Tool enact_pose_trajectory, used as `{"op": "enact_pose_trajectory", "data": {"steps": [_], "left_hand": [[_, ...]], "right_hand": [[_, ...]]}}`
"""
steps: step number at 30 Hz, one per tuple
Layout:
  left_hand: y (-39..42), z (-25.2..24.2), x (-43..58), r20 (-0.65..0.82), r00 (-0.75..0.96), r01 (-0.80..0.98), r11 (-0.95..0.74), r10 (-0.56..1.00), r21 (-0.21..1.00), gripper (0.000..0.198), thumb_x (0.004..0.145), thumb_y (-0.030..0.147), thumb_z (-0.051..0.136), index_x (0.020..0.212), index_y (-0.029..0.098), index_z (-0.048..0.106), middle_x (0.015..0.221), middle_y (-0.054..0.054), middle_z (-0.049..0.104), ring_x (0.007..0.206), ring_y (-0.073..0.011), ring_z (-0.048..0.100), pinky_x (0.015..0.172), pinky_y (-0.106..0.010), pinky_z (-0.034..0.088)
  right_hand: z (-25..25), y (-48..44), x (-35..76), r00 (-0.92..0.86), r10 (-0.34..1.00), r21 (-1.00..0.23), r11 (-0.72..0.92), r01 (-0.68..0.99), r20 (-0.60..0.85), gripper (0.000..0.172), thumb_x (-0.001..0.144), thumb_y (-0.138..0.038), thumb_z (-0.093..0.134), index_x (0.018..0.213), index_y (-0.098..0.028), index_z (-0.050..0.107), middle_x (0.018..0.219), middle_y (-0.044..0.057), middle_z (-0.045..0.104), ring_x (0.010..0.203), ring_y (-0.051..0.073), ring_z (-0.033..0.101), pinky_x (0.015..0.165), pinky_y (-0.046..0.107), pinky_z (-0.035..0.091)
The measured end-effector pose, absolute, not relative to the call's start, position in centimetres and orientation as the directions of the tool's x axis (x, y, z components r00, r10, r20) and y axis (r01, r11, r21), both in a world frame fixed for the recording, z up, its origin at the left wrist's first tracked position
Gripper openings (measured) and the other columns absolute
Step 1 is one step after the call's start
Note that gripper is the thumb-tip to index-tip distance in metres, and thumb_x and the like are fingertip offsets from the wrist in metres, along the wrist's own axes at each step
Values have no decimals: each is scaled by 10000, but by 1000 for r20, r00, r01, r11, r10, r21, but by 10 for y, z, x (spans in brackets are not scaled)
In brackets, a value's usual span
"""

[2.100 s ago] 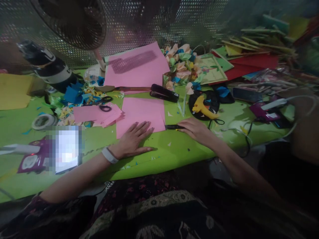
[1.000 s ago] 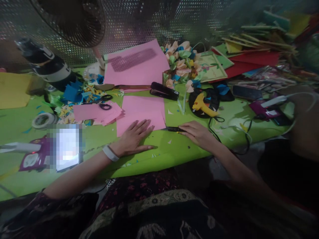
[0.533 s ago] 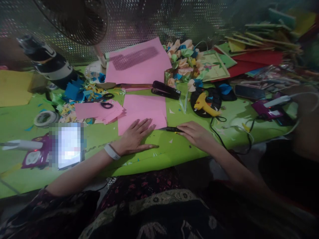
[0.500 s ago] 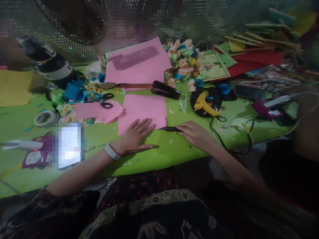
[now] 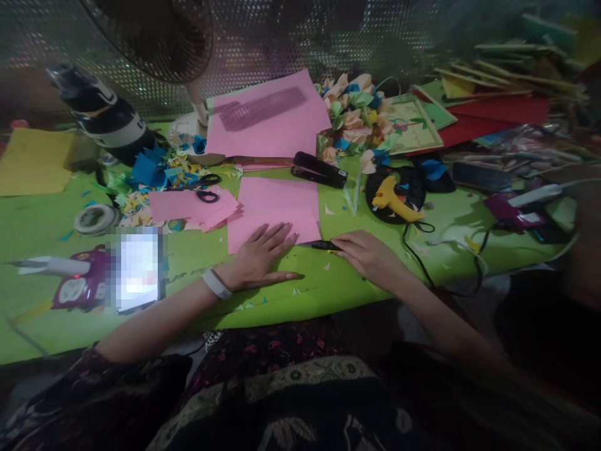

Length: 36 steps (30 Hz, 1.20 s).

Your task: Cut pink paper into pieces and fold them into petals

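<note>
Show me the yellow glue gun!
In the head view, the yellow glue gun lies right of centre on a round black disc, beyond the right hand and right of the stapler.

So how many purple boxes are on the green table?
2: the left box beside the lit screen, and the right box beyond the yellow glue gun. More could be hidden under the clutter.

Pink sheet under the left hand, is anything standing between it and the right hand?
Only the black tool that the right hand holds; its tip lies along the near edge of the pink sheet. Nothing else visible stands between them: the stapler is by the sheet's far right corner, the yellow glue gun farther right.
</note>
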<state>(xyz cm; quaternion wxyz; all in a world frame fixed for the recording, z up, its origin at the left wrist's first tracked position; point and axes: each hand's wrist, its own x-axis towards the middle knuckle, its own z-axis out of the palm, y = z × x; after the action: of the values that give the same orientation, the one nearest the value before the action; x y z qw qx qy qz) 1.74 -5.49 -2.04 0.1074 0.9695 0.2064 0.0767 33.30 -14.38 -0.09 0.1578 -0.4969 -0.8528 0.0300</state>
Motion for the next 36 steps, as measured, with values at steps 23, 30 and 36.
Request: {"op": "enact_pose_trajectory", "data": {"steps": [23, 30, 36], "left_hand": [[-53, -18, 17, 58, 900, 404, -877, 432, 262, 966, 978, 815, 294, 1699, 237, 10, 1754, -135, 154, 1634, -292, 144, 1315, -506, 98], [-55, -18, 18, 74, 898, 402, -877, 434, 262, 974, 968, 822, 291, 1691, 248, -19, 1755, -134, 159, 1633, -290, 153, 1313, -523, 109], [-56, -18, 19, 60, 894, 414, -872, 443, 261, 981, 965, 837, 238, 1689, 204, 48, 1752, -142, 178, 1634, -276, 150, 1318, -496, 78]], "right_hand": [[-2, -142, 324, -466, 844, -176, 518, 837, 266, 304, 1061, -259, 493, 1246, -168, 715, 1124, 153, 755, 1026, 299, 695, 883, 472, 616], [-7, -137, 316, -474, 843, -188, 524, 831, 254, 314, 1054, -238, 502, 1300, -179, 688, 1153, 155, 747, 1034, 304, 691, 871, 483, 619], [-6, -137, 316, -482, 833, -170, 535, 828, 270, 308, 1054, -243, 506, 1287, -158, 690, 1144, 160, 747, 1032, 308, 691, 881, 482, 618]]}}
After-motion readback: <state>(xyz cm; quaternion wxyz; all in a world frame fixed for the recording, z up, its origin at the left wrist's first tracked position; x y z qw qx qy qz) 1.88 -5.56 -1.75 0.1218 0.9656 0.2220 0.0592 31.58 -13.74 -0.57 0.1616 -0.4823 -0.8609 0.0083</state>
